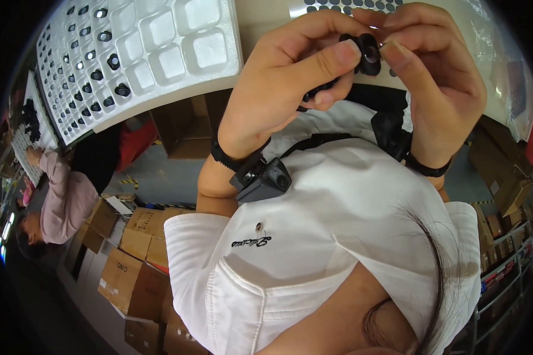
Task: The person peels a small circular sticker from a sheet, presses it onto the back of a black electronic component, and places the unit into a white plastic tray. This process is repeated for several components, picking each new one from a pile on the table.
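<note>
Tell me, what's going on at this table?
Someone's left hand holds a small glossy black part in its fingers. The right hand is right beside it; whether it touches is hard to tell. Off to the left, a white tray holds small dark pieces in many pockets.

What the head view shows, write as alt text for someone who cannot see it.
Left hand holding a small black piece, the right hand close beside it. At left, a white tray holds rows of dark pieces; at far left is a person in pink.
</note>
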Action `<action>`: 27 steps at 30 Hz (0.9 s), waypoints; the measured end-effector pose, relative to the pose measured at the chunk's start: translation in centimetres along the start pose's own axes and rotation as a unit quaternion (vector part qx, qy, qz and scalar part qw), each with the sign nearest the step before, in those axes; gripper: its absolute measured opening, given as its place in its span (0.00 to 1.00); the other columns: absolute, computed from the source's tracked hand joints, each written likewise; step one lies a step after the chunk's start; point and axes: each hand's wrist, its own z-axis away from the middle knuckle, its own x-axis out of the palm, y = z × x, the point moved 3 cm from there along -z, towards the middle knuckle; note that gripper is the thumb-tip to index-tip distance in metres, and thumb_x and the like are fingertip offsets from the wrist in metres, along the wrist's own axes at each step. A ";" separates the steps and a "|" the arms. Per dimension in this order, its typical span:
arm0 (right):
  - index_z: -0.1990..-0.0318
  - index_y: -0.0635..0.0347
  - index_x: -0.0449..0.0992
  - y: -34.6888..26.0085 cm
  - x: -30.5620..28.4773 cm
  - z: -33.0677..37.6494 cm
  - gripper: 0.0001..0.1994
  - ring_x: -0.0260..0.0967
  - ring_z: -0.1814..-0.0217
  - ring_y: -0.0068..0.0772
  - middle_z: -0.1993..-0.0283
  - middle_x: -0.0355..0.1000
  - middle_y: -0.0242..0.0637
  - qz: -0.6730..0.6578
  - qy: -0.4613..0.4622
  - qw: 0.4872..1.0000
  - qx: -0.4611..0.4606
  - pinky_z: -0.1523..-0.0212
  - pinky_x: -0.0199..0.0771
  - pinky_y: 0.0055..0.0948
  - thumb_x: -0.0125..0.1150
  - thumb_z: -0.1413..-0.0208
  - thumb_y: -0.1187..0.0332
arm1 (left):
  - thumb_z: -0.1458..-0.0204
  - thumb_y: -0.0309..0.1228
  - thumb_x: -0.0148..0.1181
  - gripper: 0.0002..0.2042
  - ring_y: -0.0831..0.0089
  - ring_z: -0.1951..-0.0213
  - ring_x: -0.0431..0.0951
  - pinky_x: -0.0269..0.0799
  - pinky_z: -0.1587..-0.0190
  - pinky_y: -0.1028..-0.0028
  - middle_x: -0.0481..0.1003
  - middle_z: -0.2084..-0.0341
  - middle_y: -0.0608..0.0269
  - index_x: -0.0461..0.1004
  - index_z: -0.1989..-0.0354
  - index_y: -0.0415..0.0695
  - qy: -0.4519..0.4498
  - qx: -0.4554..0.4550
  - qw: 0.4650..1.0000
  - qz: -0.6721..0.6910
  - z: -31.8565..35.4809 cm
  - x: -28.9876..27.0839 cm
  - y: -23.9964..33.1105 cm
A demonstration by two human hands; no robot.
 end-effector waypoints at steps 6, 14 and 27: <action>0.73 0.68 0.70 -0.7 0.1 0.1 0.03 0.66 0.56 0.35 0.63 0.63 0.42 0.027 0.006 1.000 0.009 0.55 0.68 0.28 0.57 0.57 0.81 | 0.48 0.27 0.48 0.12 0.83 0.83 0.59 0.53 0.82 0.85 0.64 0.73 0.63 0.62 0.59 0.32 -0.308 0.268 0.904 -0.124 -2.0 -1.8 -0.4; 0.72 0.68 0.71 -0.4 0.6 0.0 0.05 0.65 0.54 0.37 0.61 0.63 0.44 0.048 0.024 0.998 0.021 0.54 0.68 0.30 0.59 0.58 0.80 | 0.48 0.26 0.47 0.11 0.82 0.82 0.60 0.54 0.81 0.86 0.66 0.71 0.59 0.62 0.58 0.32 0.048 -0.006 0.998 0.052 0.3 -0.6 -0.4; 0.60 0.67 0.70 1.7 0.1 -1.1 0.20 0.62 0.50 0.36 0.53 0.64 0.46 0.166 0.169 0.966 -0.106 0.51 0.61 0.29 0.63 0.67 0.78 | 0.47 0.28 0.46 0.09 0.84 0.85 0.58 0.49 0.85 0.85 0.68 0.77 0.61 0.65 0.61 0.37 0.011 -0.038 0.999 0.022 -0.7 -1.1 -1.6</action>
